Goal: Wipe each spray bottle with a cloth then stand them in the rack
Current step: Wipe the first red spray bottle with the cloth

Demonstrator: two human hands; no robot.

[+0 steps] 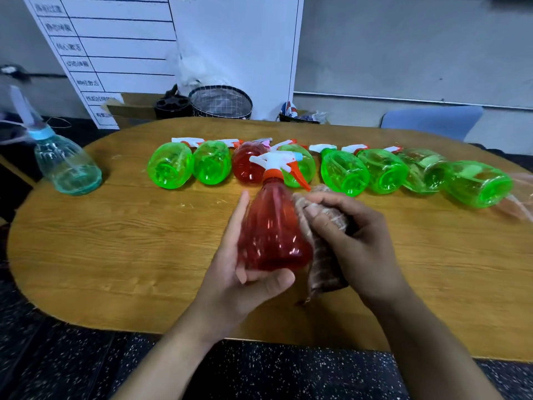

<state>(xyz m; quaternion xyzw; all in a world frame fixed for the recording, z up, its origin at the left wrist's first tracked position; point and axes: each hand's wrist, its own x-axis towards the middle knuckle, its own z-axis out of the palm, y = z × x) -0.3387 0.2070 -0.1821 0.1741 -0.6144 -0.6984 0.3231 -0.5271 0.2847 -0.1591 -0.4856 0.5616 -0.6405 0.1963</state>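
Observation:
A red spray bottle (271, 229) with a white and orange trigger head is held above the wooden table (115, 255). My left hand (245, 272) cradles its base, thumb curled under the bottom and fingers up its left side. My right hand (354, 235) grips a brownish checked cloth (320, 255) and presses it against the bottle's right side. Behind, a row of bottles lies on its side: several green ones (170, 168) and another red one (248, 166). No rack is in view.
A blue-green spray bottle (67, 166) stands upright at the table's far left edge. Beyond the table are a mesh basket (220, 101), a cardboard box (129, 108), a white board (173, 39) and a blue chair (432, 119). Dark speckled floor lies below.

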